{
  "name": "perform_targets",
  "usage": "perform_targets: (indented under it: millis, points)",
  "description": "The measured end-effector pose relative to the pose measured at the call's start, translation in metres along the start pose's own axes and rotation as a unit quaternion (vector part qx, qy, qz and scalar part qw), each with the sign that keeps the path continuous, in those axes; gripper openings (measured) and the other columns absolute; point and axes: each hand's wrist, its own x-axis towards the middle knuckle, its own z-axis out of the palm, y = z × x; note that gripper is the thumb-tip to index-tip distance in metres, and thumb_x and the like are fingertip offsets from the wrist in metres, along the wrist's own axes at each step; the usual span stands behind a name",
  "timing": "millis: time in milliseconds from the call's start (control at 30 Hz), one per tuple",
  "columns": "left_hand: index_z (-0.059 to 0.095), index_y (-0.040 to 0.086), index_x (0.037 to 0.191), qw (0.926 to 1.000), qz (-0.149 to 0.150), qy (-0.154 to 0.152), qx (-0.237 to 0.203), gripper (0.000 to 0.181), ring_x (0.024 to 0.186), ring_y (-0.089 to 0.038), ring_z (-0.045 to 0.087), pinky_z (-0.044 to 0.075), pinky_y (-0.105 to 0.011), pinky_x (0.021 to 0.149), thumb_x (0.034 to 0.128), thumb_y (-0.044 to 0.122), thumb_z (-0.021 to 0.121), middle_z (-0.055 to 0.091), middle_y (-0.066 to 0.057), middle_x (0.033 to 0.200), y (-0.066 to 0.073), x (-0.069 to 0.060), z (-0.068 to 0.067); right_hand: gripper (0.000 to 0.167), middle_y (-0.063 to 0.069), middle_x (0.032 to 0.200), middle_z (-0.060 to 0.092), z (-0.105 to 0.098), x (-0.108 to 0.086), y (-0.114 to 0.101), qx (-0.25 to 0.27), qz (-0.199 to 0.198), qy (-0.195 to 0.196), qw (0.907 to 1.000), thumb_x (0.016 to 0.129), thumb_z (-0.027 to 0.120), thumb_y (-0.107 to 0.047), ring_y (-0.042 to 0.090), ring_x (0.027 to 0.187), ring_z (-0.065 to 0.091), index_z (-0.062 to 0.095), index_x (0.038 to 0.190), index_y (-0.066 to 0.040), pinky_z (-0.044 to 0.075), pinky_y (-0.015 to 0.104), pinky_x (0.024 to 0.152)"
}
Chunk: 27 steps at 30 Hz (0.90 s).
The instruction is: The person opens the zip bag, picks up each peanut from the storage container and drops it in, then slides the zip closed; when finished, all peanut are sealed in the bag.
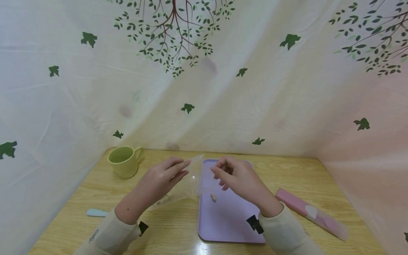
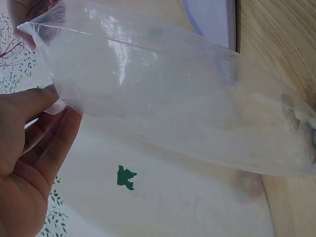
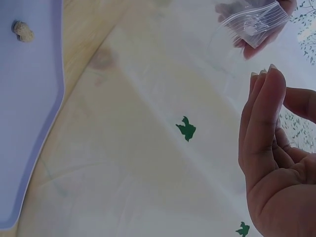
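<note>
A clear zip-top plastic bag (image 2: 148,94) hangs slanting from my left hand (image 1: 162,179), whose thumb and fingers pinch it near its mouth (image 3: 254,24). Some tan, lumpy contents (image 2: 294,118) lie at its lower end, too blurred to name surely. My right hand (image 1: 239,180) hovers above the lilac tray (image 1: 229,223), close to the bag's mouth. Its fingers are loosely bent, and the right wrist view shows nothing between them and the thumb. One peanut in its shell (image 1: 213,197) lies on the tray.
A yellow-green mug (image 1: 123,163) stands at the back left of the wooden table (image 1: 172,233). A light blue handle (image 1: 97,212) pokes out beside the left sleeve. To the right of the tray lies a long pink box (image 1: 310,212). A printed curtain (image 1: 223,106) borders the table behind.
</note>
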Motion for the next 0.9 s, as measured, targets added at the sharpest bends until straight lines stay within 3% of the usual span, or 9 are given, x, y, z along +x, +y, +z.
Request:
perform_targets:
  millis: [467,700,900]
  points:
    - [0.078,0.004,0.125,1.0,-0.003,0.0,-0.002,0.042,0.083,-0.015,0.077,0.065,-0.024,0.07,0.0845,0.008,0.089,0.077,-0.007,0.108,0.0,0.0,0.0,0.021,0.006,0.092,0.077,-0.005,0.007,0.015,-0.006,0.041,0.029,0.9987,0.105,0.07,-0.031,0.021,0.073,0.072,0.071,0.107,-0.01,0.067,0.033,0.067]
    - [0.078,0.005,0.125,1.0,-0.003,0.001,0.003,0.04,0.083,-0.016,0.077,0.066,-0.025,0.07,0.0865,0.009,0.088,0.077,-0.008,0.108,0.001,0.0,-0.001,0.018,0.009,0.09,0.077,0.001,0.021,0.041,0.002,0.052,0.032,0.9981,0.105,0.07,-0.026,0.019,0.069,0.071,0.072,0.105,-0.008,0.067,0.034,0.064]
    - [0.078,0.005,0.125,1.0,-0.005,-0.001,0.005,0.041,0.084,-0.016,0.077,0.066,-0.025,0.071,0.0862,0.01,0.088,0.077,-0.007,0.109,0.0,0.0,-0.002,0.018,0.01,0.088,0.076,0.015,0.034,0.067,-0.011,0.083,0.008,0.9964,0.104,0.071,-0.025,0.015,0.065,0.07,0.072,0.105,-0.007,0.067,0.036,0.064]
